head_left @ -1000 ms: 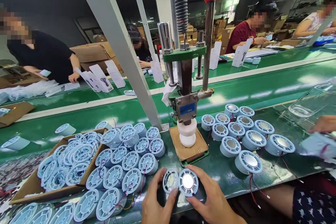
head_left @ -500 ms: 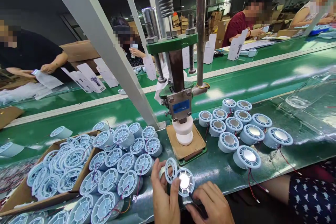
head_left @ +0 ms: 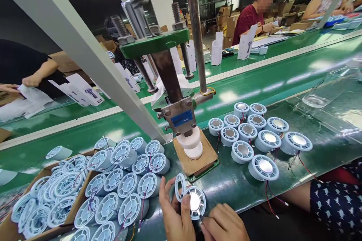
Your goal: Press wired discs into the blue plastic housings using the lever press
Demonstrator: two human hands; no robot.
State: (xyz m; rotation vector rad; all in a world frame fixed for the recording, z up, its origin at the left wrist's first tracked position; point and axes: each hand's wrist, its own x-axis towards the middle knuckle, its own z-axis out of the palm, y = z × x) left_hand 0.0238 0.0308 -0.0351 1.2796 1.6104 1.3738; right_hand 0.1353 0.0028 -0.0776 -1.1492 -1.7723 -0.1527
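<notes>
My left hand (head_left: 177,211) grips a light-blue round fan housing (head_left: 202,202) with a silver disc in its centre. A thin light-blue ring (head_left: 180,187) is held in the same hand, tilted on edge beside the housing. My right hand (head_left: 223,224) is closed in a pinch at the housing's lower edge. Something thin and dark shows at its fingertips, too small to name. Just beyond my hands stands a hand press (head_left: 181,115), its white pad above a white round block (head_left: 194,152) on a brown board (head_left: 207,158).
On the left stand several light-blue housings (head_left: 128,185) with wires, beside a cardboard box (head_left: 80,205) of rings. Several housings with silver discs (head_left: 264,167) stand at right. A grey post (head_left: 93,64) rises behind. Co-workers sit across the green conveyor (head_left: 254,79), among them one in a maroon top (head_left: 244,19).
My right hand has come in against the housing's lower edge, its fingers now pinched together. My left hand still holds the housing and ring. The view has shifted, with the press now further left.
</notes>
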